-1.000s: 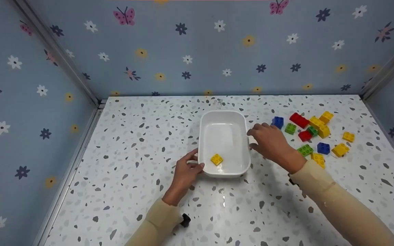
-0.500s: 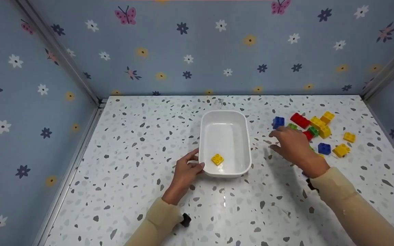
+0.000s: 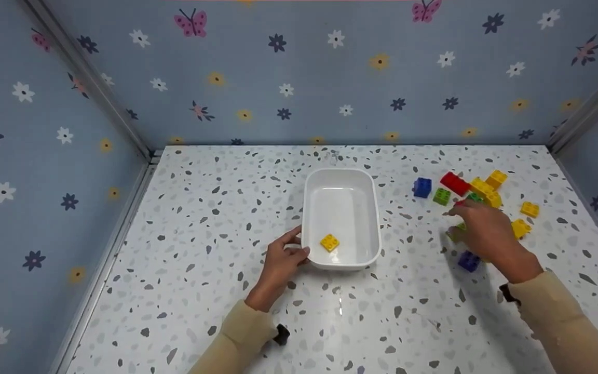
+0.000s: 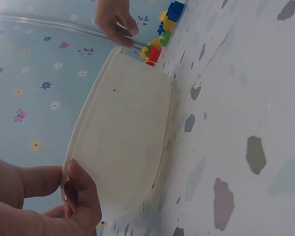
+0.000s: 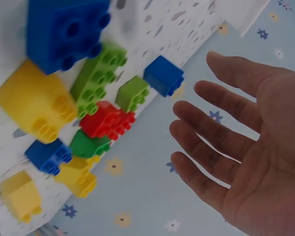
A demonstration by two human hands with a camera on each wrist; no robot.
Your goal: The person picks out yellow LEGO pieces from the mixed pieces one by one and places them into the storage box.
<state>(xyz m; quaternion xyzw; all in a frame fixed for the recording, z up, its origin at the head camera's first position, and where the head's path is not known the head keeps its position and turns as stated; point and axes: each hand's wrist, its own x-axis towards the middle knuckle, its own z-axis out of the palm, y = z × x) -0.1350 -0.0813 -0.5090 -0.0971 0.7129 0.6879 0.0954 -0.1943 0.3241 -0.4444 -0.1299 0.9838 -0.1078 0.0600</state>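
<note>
A white plastic tub (image 3: 343, 213) stands on the table, with one yellow toy building brick (image 3: 329, 242) inside near its front left corner. My left hand (image 3: 281, 262) pinches the tub's rim at that corner; the left wrist view shows thumb and fingers on either side of the edge. Over the loose bricks on the right hovers my right hand (image 3: 488, 234), hiding part of the group. In the right wrist view its fingers (image 5: 206, 142) are spread and hold nothing. Close by lie a dark blue brick (image 3: 469, 261), a green brick (image 3: 441, 196) and a red brick (image 3: 454, 183).
Another blue brick (image 3: 422, 187) lies at the left of the group. Yellow bricks are at the back and right, including a small one (image 3: 530, 209). Flowered panels (image 3: 330, 78) enclose the speckled table (image 3: 200, 208) at the back and sides.
My right hand has moved right, from beside the tub to above the bricks. The dark blue brick below it has come into view. My left hand stays on the tub.
</note>
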